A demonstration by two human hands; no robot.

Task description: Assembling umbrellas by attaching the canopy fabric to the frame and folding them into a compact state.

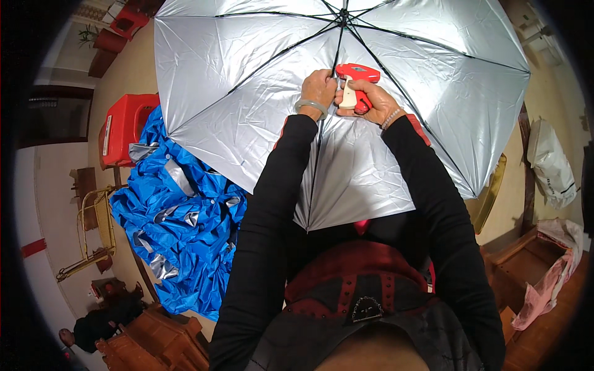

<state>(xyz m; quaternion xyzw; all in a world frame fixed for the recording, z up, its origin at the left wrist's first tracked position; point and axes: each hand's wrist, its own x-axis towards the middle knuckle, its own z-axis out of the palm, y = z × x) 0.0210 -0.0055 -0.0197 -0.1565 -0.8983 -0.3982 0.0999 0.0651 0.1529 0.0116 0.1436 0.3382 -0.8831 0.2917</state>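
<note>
An opened umbrella point(260, 123) with a silver inner side spreads out before me, its dark ribs meeting at a hub point(344, 17) near the upper edge. My right hand point(374, 102) is wrapped round a red and white tagging gun point(359, 73), whose front end points left toward my other hand. My left hand point(317, 89) is closed at one of the ribs and seems to pinch the rib or the cloth beside it; its fingertips are partly hidden. The two hands nearly touch.
A heap of blue and silver umbrella cloth point(185, 216) lies to my left, against a red plastic stool point(127, 130). Wooden furniture point(154, 340) stands at the lower left, and a wooden chair point(513, 260) at the lower right. A white sack point(550, 164) is at the far right.
</note>
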